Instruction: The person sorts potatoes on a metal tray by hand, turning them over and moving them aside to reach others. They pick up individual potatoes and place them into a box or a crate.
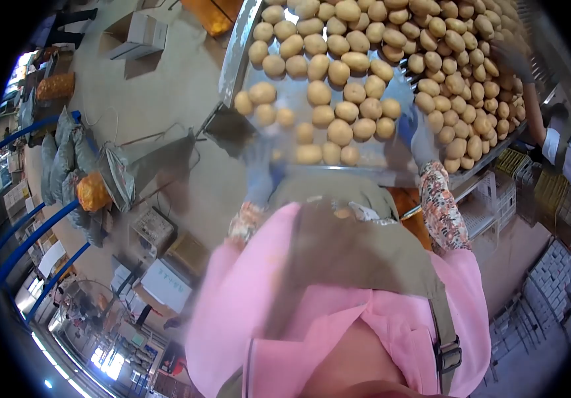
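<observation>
Potatoes (340, 132) lie scattered over the near part of a metal sorting table (285, 74). My left hand (257, 167), in a pale blue-grey glove, is at the table's front left corner, close to the nearest potatoes. Motion smears its fingers. My right hand (422, 140), gloved alike, rests at the near right of the table. Its fingers stretch forward beside loose potatoes on one side and the heaped potatoes (454, 106) on the other. Both forearms wear flowered sleeve covers.
At the right edge a co-worker's gloved hand (512, 61) reaches over the heap. White plastic crates (494, 202) stand below the table. An open cardboard box (136, 36) lies on the floor at the upper left. Filled sacks (66, 159) stand by blue rails.
</observation>
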A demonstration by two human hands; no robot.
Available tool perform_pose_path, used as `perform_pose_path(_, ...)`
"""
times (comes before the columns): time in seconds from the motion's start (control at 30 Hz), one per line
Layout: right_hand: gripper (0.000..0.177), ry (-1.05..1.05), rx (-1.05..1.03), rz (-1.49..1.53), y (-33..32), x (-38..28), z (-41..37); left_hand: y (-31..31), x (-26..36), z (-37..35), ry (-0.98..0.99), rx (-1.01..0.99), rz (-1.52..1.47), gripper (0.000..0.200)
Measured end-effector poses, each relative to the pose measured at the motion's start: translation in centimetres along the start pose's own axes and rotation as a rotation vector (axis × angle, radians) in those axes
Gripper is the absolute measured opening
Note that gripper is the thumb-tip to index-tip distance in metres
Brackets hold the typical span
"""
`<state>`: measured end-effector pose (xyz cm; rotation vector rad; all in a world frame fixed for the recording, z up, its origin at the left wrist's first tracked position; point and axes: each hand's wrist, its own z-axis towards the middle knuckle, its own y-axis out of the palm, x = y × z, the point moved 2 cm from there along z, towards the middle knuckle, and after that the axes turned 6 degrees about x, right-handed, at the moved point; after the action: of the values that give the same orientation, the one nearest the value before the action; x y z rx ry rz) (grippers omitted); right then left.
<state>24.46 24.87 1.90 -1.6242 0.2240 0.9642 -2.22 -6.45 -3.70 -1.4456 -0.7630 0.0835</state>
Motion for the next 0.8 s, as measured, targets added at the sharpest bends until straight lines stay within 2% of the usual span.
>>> perform_pose_path(0.03,0.038,0.279,-0.250,0.194,-0.2,0.5,-1.1,-0.8,-1.2,-0.3,-0.052,0.023,-0.065,0.063)
perform_pose_path(0.07,0.036,0.559,-0.500,0.392,-0.3,0.3,-2.4,-1.5,-2.0,-1.0,-0.086,0.094,-0.002,0.062)
perform_pose_path(0.1,0.044,0.412,-0.583,-0.114,1.4,-3.2,-2.9,-1.9,-2.7,-1.1,-0.121,0.165,0.058,0.061)
perform_pose_path(0.13,0.060,0.161,-0.748,-0.259,4.0,-2.3,-4.8,-2.1,-3.0,-0.1,-0.113,0.170,0.052,0.061)
perform_pose_path(0.17,0.066,0.549,-0.692,-0.369,3.2,-8.7,-3.0,-2.6,-3.2,0.9,-0.110,0.239,0.082,0.063)
perform_pose_path(0.2,0.066,0.546,-0.688,-0.375,5.0,-8.1,-4.5,-3.2,-3.2,2.0,-0.112,0.310,0.111,0.064)
perform_pose_path(0.27,0.038,-0.244,-0.812,-0.354,10.2,-6.0,-8.1,-4.0,-2.6,7.4,0.042,0.436,0.075,0.060)
perform_pose_path(0.3,0.038,-0.242,-0.818,-0.354,9.0,-8.3,-6.0,-4.3,-2.4,10.6,0.098,0.458,0.062,0.058)
perform_pose_path(0.37,0.037,-0.103,-1.231,0.088,5.3,-14.6,1.0,-4.1,-0.9,18.2,0.110,0.451,0.083,0.058)
perform_pose_path(0.43,0.036,0.045,-0.981,0.882,11.3,-7.0,3.3,-4.3,2.3,25.8,0.145,0.483,-0.055,0.064)
perform_pose_path(0.47,0.036,0.044,-0.987,0.880,12.2,-7.0,6.6,-4.3,3.8,29.2,0.120,0.441,-0.253,0.067)
perform_pose_path(0.5,0.039,-0.063,-0.617,0.542,12.3,-7.7,11.0,-3.4,4.5,32.0,0.102,0.365,-0.308,0.074)
perform_pose_path(0.53,0.043,-0.163,-0.245,0.204,12.0,-8.7,14.8,-1.6,5.7,34.4,-0.072,0.239,-0.099,0.080)
perform_pose_path(0.57,0.048,-0.255,0.129,-0.134,11.6,-9.3,16.5,-1.2,7.2,35.0,-0.067,0.203,-0.148,0.077)
perform_pose_path(0.6,0.048,-0.254,0.124,-0.132,11.8,-9.0,16.5,-1.6,8.8,35.7,-0.125,-0.133,0.013,0.082)
perform_pose_path(0.67,0.055,-0.273,-0.056,-0.495,12.3,-8.0,15.2,-0.4,10.3,32.7,-0.048,0.084,-0.171,0.074)
perform_pose_path(0.7,0.059,-0.258,-0.301,-0.636,12.7,-7.8,13.0,0.7,9.8,30.8,0.024,0.019,-0.109,0.072)
perform_pose_path(0.73,0.059,-0.259,-0.306,-0.635,12.9,-7.8,11.0,1.6,9.3,28.8,0.098,-0.041,-0.048,0.071)
perform_pose_path(0.77,0.058,-0.248,-0.316,-0.645,13.3,-7.6,8.9,1.3,9.4,25.5,0.181,0.053,0.088,0.068)
perform_pose_path(0.8,0.057,-0.233,-0.332,-0.656,13.4,-7.6,6.8,0.3,9.7,23.6,0.179,0.043,0.087,0.068)
